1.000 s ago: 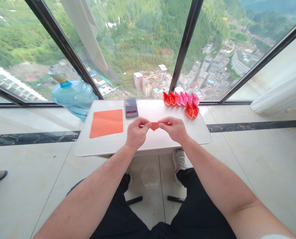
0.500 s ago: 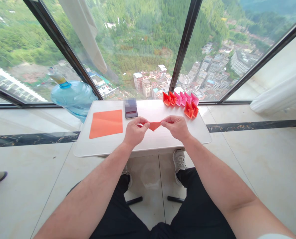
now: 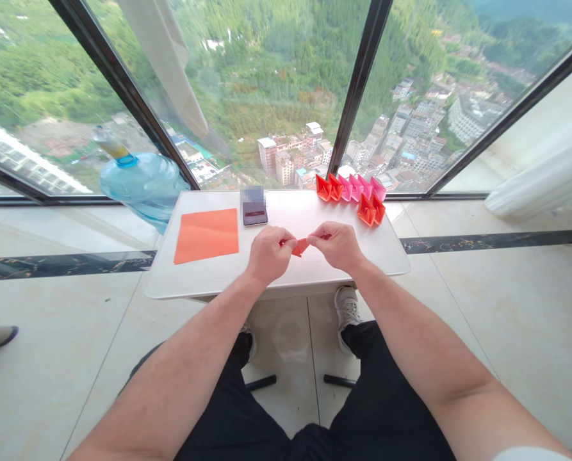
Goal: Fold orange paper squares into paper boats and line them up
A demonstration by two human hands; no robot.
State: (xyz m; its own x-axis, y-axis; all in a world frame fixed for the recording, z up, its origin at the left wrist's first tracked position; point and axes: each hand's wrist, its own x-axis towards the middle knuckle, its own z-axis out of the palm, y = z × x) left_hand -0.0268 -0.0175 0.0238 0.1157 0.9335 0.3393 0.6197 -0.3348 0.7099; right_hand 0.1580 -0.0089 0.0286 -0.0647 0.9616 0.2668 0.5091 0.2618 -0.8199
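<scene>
Between my two hands is a small folded piece of orange paper [image 3: 300, 247], held just over the near half of the white table [image 3: 218, 275]. My left hand [image 3: 272, 253] pinches its left end between thumb and fingers. The right end is pinched in my right hand [image 3: 336, 244]. My fingers hide much of the paper, so its full shape cannot be made out. Left of my hands lies a flat sheet of orange paper [image 3: 207, 236]. Folded paper boats in red-orange [image 3: 371, 210] and pink [image 3: 357, 187] stand at the table's back right.
A phone [image 3: 254, 206] lies near the table's back edge. Beyond the table's left end leans a large blue water bottle [image 3: 144, 186] by the window. Black window frames [image 3: 357, 89] rise behind the table. My shoe [image 3: 347, 310] rests on the tiled floor below.
My hands have come slightly closer together, and the left one has turned and shifted right. The folded paper between them is tilted and shows a smaller part than before.
</scene>
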